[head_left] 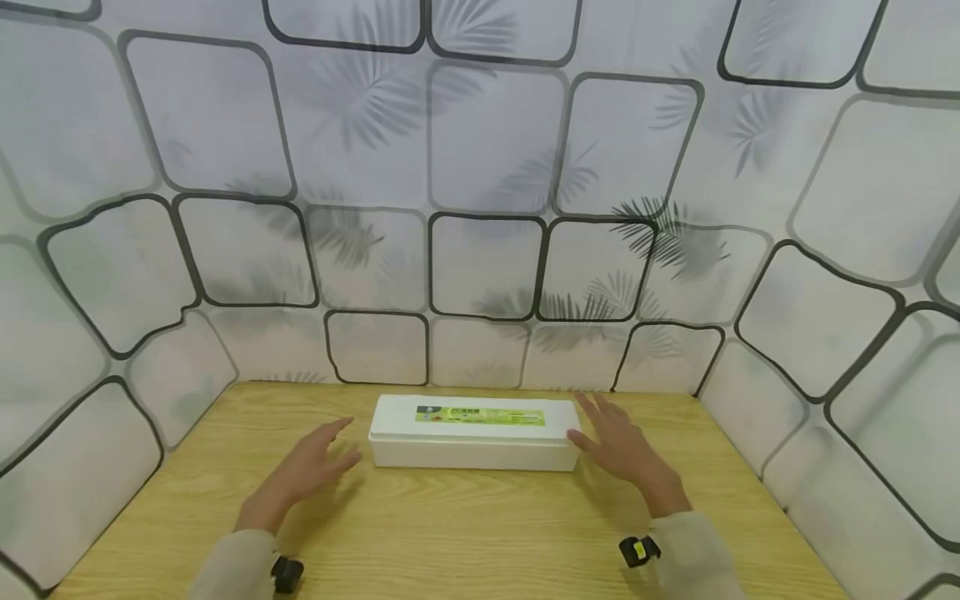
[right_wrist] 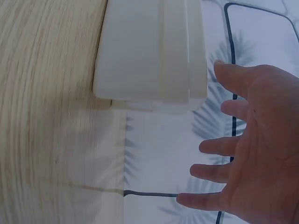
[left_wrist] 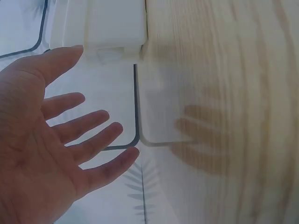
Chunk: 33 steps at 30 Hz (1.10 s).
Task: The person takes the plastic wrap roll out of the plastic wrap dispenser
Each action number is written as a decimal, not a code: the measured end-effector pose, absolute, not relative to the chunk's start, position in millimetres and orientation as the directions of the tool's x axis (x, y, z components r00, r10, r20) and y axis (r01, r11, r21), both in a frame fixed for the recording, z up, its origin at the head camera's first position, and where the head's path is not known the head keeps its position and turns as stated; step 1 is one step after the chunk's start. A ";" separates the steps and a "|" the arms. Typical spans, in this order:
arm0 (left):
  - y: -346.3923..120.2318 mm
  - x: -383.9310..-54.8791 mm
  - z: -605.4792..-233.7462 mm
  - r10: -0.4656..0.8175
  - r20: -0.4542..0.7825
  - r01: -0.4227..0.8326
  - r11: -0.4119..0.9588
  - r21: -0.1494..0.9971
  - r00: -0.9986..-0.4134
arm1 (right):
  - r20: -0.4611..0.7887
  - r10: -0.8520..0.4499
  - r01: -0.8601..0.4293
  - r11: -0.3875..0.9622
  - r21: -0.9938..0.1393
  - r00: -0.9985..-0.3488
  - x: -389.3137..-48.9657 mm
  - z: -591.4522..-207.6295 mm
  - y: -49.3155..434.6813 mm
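A long white lidded box [head_left: 472, 454] lies on the wooden table, its length running left to right, with a green and yellow label on its lid. Just off its left end, my left hand [head_left: 311, 467] is held with fingers spread and nothing in it; the left wrist view shows the palm of that hand [left_wrist: 51, 144] beside the box end [left_wrist: 107, 28]. My right hand [head_left: 622, 442] is at the opposite end, thumb tip right by the lid's corner. In the right wrist view its fingers are straight and apart, near the box end [right_wrist: 145, 60].
Light wood table [head_left: 465, 533] spreads in front of the box. A patterned wall covering [head_left: 480, 267] with dark outlines and leaf prints stands behind and along both sides. Black straps with small devices [head_left: 639, 550] sit on both wrists, by pale sleeves [head_left: 236, 567].
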State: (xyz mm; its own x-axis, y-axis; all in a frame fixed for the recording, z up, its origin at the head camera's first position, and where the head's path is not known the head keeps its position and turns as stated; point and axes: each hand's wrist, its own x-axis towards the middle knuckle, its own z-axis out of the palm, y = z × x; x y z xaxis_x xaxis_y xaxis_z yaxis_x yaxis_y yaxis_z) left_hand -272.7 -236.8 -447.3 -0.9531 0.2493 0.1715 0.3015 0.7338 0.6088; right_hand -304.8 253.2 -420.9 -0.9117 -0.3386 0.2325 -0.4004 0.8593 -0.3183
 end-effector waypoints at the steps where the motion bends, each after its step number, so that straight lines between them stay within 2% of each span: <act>1: -235.9 -273.4 -447.6 0.246 0.173 0.299 0.732 0.612 -0.954 | 0.241 -0.341 -0.406 0.857 -0.317 -0.909 -305.6 -420.7 250.8; 11: -228.6 -281.5 -454.5 0.201 0.149 0.248 0.695 0.675 -0.968 | 0.319 -0.397 -0.482 0.837 -0.259 -0.861 -312.2 -420.5 228.5; 18: -222.3 -283.4 -455.9 0.175 0.105 0.196 0.665 0.720 -0.979 | 0.284 -0.413 -0.488 0.825 -0.286 -0.865 -314.5 -418.0 217.2; 33: -208.4 -286.8 -460.4 0.157 0.096 0.167 0.551 0.818 -0.983 | 0.212 -0.425 -0.473 0.821 -0.320 -0.880 -322.5 -418.3 199.4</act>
State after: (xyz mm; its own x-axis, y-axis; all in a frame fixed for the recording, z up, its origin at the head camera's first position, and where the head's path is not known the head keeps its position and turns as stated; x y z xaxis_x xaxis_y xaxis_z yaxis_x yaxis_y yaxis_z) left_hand -286.8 -208.4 -460.4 -0.9830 0.1566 0.0956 0.1673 0.5510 0.8176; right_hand -322.5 199.4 -418.3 -0.8801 -0.4247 0.2125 -0.4733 0.8206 -0.3203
